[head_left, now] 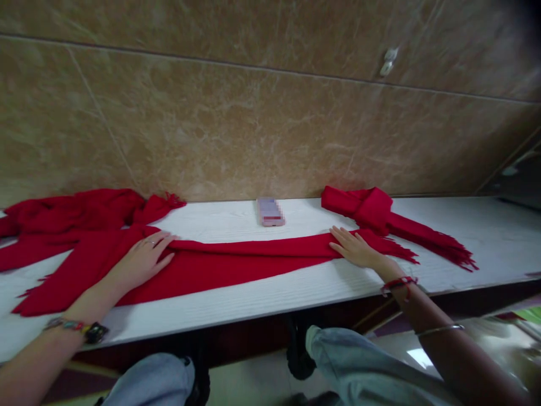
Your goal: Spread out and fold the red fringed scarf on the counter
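Note:
A long red scarf (236, 262) lies stretched across the white tabletop, its far edge folded over lengthwise and fringe at its ends. My left hand (146, 258) rests on the scarf's left part with the fingers spread; a ring shows on one finger. Toward the other end, my right hand (354, 247) lies flat on the folded cloth, fingers extended. Neither hand grips the fabric. Just behind my right hand sits a second red scarf (374, 208), folded and knotted, with its fringed tail pointing right.
Crumpled red cloth (84, 211) with fringe is heaped at the back left. A phone (271, 212) lies near the wall between the scarves. The tiled wall (236, 124) bounds the narrow white table (228, 304) at the back. My knees are below its front edge.

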The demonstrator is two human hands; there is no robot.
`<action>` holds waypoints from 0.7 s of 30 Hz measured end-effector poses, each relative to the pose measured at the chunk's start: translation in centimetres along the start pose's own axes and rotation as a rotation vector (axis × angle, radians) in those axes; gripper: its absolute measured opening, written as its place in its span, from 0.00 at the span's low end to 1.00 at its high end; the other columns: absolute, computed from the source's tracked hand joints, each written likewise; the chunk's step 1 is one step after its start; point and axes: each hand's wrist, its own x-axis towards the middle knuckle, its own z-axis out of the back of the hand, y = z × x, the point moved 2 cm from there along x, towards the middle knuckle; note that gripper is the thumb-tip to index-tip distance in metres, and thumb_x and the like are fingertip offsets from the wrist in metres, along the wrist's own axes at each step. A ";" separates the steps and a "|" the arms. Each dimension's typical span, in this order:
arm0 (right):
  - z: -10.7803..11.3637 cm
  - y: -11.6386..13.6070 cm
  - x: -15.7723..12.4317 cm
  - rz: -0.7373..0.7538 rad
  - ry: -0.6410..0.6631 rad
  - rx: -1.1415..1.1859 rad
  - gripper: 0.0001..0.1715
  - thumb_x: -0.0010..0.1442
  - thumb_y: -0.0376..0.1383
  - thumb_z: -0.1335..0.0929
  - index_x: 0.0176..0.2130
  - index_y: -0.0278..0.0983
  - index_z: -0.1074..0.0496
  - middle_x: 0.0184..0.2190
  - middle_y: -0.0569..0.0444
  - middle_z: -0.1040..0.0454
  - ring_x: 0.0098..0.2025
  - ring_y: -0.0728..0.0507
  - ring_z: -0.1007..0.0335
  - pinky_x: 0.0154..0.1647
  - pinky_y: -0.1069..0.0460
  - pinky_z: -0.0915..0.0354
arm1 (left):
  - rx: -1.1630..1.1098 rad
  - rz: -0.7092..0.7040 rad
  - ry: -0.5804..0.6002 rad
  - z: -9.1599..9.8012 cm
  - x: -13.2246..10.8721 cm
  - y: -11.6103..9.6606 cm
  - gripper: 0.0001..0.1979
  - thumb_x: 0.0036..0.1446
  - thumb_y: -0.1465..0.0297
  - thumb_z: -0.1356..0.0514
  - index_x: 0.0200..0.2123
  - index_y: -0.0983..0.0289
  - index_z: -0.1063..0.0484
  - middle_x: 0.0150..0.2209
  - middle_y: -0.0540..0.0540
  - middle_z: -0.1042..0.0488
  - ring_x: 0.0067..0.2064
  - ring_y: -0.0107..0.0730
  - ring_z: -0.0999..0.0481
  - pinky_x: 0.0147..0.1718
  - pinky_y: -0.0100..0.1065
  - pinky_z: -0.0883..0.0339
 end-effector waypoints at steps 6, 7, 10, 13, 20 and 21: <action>0.1 1.0 0.8 0.008 -0.037 -0.013 0.18 0.61 0.38 0.43 0.48 0.37 0.33 0.57 0.40 0.42 0.58 0.29 0.51 0.46 0.27 0.45 | 0.159 -0.028 0.040 1.4 0.5 0.3 0.18 0.55 0.70 0.55 0.47 0.65 0.36 0.48 0.61 0.32 0.51 0.41 0.36 0.54 0.45 0.52; 0.7 1.5 1.1 -0.028 -0.059 -0.012 0.20 0.60 0.39 0.42 0.49 0.36 0.35 0.57 0.39 0.42 0.58 0.28 0.51 0.46 0.27 0.46 | 0.173 -0.036 0.041 1.7 0.8 -0.4 0.17 0.54 0.71 0.54 0.46 0.64 0.35 0.46 0.59 0.31 0.50 0.40 0.35 0.54 0.47 0.54; 3.6 4.4 2.7 -0.061 -0.152 0.063 0.28 0.58 0.42 0.39 0.54 0.31 0.40 0.56 0.37 0.42 0.58 0.30 0.50 0.51 0.31 0.46 | 0.159 -0.108 0.071 2.6 1.7 -2.8 0.15 0.51 0.74 0.52 0.42 0.63 0.33 0.43 0.57 0.30 0.48 0.39 0.34 0.54 0.47 0.54; 6.4 9.1 4.1 0.187 -0.105 0.265 0.26 0.58 0.40 0.38 0.54 0.33 0.39 0.52 0.44 0.35 0.55 0.41 0.41 0.54 0.46 0.41 | 0.089 -0.134 0.127 3.3 2.4 -3.7 0.16 0.51 0.76 0.53 0.41 0.64 0.32 0.42 0.57 0.30 0.45 0.37 0.32 0.48 0.38 0.41; 6.4 12.1 4.4 0.254 -0.071 0.149 0.18 0.56 0.25 0.41 0.44 0.32 0.30 0.42 0.45 0.26 0.44 0.42 0.30 0.44 0.49 0.34 | 0.058 -0.017 0.031 6.9 1.3 -2.0 0.15 0.54 0.72 0.53 0.44 0.65 0.35 0.47 0.58 0.32 0.47 0.37 0.32 0.46 0.35 0.38; 6.1 11.6 4.1 0.234 -0.112 0.162 0.19 0.56 0.25 0.41 0.44 0.33 0.29 0.42 0.46 0.26 0.43 0.43 0.30 0.44 0.49 0.33 | 0.062 -0.017 0.005 7.3 0.8 -2.1 0.15 0.55 0.71 0.54 0.44 0.66 0.35 0.47 0.58 0.33 0.47 0.37 0.33 0.46 0.35 0.39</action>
